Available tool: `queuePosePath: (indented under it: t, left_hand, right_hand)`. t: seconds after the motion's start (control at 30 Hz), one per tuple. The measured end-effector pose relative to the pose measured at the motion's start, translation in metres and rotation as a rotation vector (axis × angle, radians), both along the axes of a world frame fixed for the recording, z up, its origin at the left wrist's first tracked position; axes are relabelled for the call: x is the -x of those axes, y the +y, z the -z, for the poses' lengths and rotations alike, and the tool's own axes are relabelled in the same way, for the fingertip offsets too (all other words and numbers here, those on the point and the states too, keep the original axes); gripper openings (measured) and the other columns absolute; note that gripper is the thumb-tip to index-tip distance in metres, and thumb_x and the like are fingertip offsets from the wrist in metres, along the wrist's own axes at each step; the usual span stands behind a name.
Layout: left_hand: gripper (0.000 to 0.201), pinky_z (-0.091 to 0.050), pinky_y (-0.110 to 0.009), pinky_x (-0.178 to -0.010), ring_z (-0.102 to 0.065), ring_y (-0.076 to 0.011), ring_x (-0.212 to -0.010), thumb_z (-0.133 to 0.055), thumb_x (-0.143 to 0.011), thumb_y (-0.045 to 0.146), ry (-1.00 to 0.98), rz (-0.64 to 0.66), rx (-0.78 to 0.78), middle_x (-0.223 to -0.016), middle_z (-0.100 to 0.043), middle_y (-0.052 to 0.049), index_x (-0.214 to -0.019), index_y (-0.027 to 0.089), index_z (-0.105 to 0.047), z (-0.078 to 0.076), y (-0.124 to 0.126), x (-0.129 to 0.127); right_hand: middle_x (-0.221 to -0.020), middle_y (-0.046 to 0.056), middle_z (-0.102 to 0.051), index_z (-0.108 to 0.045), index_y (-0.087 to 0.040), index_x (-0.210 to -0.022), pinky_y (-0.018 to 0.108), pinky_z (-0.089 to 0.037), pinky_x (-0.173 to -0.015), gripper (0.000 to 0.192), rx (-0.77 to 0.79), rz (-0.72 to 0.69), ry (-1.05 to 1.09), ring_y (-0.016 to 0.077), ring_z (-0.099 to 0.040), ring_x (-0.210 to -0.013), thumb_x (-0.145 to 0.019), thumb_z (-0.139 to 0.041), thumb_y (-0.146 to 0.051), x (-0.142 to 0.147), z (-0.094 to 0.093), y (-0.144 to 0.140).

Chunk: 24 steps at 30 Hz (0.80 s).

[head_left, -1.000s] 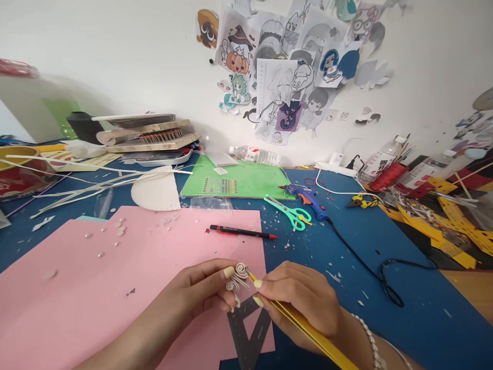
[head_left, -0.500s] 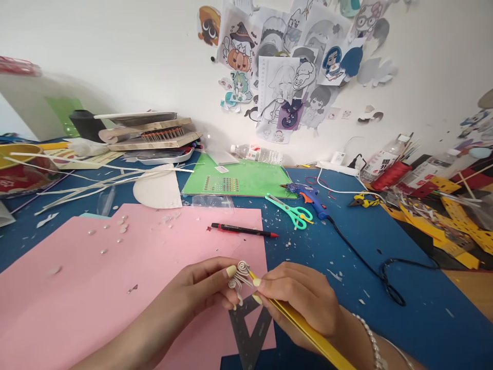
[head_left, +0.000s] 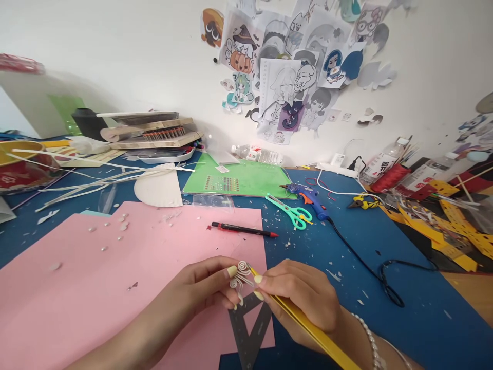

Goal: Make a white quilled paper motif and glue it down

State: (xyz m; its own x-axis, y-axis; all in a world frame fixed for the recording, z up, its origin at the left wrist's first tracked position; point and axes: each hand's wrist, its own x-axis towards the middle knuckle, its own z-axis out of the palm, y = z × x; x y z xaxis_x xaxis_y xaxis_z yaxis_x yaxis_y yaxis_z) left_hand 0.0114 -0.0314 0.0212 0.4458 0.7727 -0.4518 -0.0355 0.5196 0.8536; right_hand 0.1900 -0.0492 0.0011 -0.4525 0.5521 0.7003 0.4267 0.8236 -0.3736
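My left hand (head_left: 210,285) pinches a small white curled piece (head_left: 242,275) with spiral ends between thumb and fingers; whether it is paper or wire I cannot tell. My right hand (head_left: 308,298) is closed around yellow tweezers (head_left: 304,326), whose narrow tip meets the upper spiral of the piece. Under both hands a dark grey set square (head_left: 246,336) lies across the edge of a pink sheet (head_left: 77,298). Beyond them rests a black pen (head_left: 242,229) with red ends.
Turquoise scissors (head_left: 288,211) and a blue glue gun (head_left: 314,200) with a black cord lie at the right on the blue table (head_left: 370,241). A green board (head_left: 246,177) lies farther back. White strips (head_left: 96,180) spread at the left; small white beads (head_left: 120,238) dot the pink sheet.
Almost nothing differs. The view has shifted very slightly, and both hands keep their hold, with the tweezers' tip still at the upper spiral.
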Motion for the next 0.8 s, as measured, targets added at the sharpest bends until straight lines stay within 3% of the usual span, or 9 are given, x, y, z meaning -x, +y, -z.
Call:
queuePosePath:
  t: [0.17, 0.43, 0.57, 0.7, 0.8]
  left_hand:
    - [0.016, -0.041, -0.024, -0.066, -0.049, -0.013, -0.063, -0.055, -0.075, 0.029, -0.017, 0.016, 0.025, -0.07, -0.059, -0.001, -0.081, 0.017, -0.064, -0.002, 0.003, 0.003]
    - [0.018, -0.041, -0.023, -0.064, -0.049, -0.0126, -0.059, -0.058, -0.072, 0.032, 0.0, -0.019, 0.027, -0.064, -0.057, 0.001, -0.081, 0.018, -0.064, -0.001, 0.002, 0.003]
    - [0.016, -0.04, -0.021, -0.062, -0.049, -0.0112, -0.056, -0.059, -0.07, 0.032, -0.002, -0.033, 0.034, -0.059, -0.058, 0.002, -0.071, 0.017, -0.061, 0.001, 0.001, 0.002]
    - [0.017, -0.039, -0.02, -0.061, -0.05, -0.011, -0.056, -0.059, -0.07, 0.033, -0.003, -0.032, 0.031, -0.057, -0.059, 0.002, -0.069, 0.016, -0.059, 0.001, 0.001, 0.002]
    - [0.018, -0.038, -0.021, -0.06, -0.05, -0.0122, -0.056, -0.06, -0.069, 0.034, 0.028, -0.037, 0.02, -0.056, -0.059, 0.002, -0.067, 0.017, -0.059, 0.001, 0.001, 0.001]
  right_hand:
    - [-0.067, 0.002, -0.061, -0.051, -0.015, -0.087, 0.021, -0.047, -0.054, 0.016, -0.026, 0.035, 0.012, 0.0104, -0.056, -0.059, -0.072, -0.051, -0.009, 0.002, -0.008, -0.002]
    - [-0.067, 0.001, -0.062, -0.05, -0.017, -0.088, 0.02, -0.045, -0.052, 0.016, 0.007, 0.111, -0.001, 0.0102, -0.056, -0.057, -0.074, -0.046, -0.009, 0.003, -0.017, -0.001]
    - [-0.068, 0.001, -0.061, -0.05, -0.017, -0.086, 0.02, -0.046, -0.054, 0.015, 0.245, 0.119, 0.093, 0.0104, -0.057, -0.06, -0.072, -0.048, -0.011, 0.001, -0.017, -0.004]
    - [-0.064, -0.001, -0.057, -0.047, -0.018, -0.089, 0.017, -0.045, -0.047, 0.014, 0.584, -0.028, 0.299, 0.0082, -0.057, -0.053, -0.077, -0.043, -0.011, -0.002, -0.015, -0.005]
    - [-0.061, -0.002, -0.056, -0.046, -0.018, -0.089, 0.017, -0.045, -0.046, 0.014, 0.648, -0.07, 0.369, 0.0086, -0.057, -0.052, -0.077, -0.043, -0.012, -0.002, -0.013, -0.004]
